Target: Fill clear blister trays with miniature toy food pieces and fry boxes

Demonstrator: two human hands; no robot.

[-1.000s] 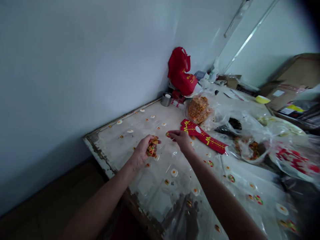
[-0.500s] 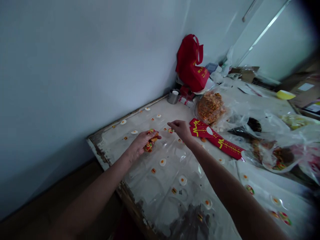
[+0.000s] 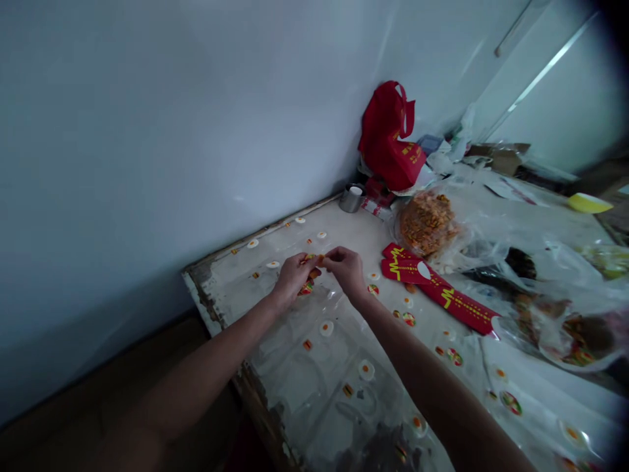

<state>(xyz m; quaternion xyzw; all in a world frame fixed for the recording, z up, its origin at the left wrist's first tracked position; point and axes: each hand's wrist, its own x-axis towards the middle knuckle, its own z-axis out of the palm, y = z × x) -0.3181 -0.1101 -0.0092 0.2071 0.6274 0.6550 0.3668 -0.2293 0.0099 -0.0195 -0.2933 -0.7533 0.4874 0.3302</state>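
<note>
My left hand (image 3: 289,278) is closed around a bunch of small toy-food pieces (image 3: 307,287), red, green and orange, some looking like pizzas. My right hand (image 3: 348,270) has come up against it, thumb and fingertips pinched at a small orange piece (image 3: 321,260) by the left fingertips. Its exact shape is too small to tell. Under and around both hands, flat miniature fried eggs (image 3: 326,328), burgers (image 3: 307,344) and pizzas (image 3: 373,289) lie spaced out on the table's clear plastic cover (image 3: 289,380).
Red printed strips (image 3: 462,308) lie right of my hands. Behind them are a bag of orange pieces (image 3: 427,223), a metal cup (image 3: 352,198) and a red tote bag (image 3: 388,141) by the wall. More plastic bags (image 3: 555,308) crowd the right side, with a yellow object (image 3: 590,203) beyond.
My right hand has moved from over the table to meet my left hand at the held pieces. The view has shifted slightly, so the scene sits lower and farther right.
</note>
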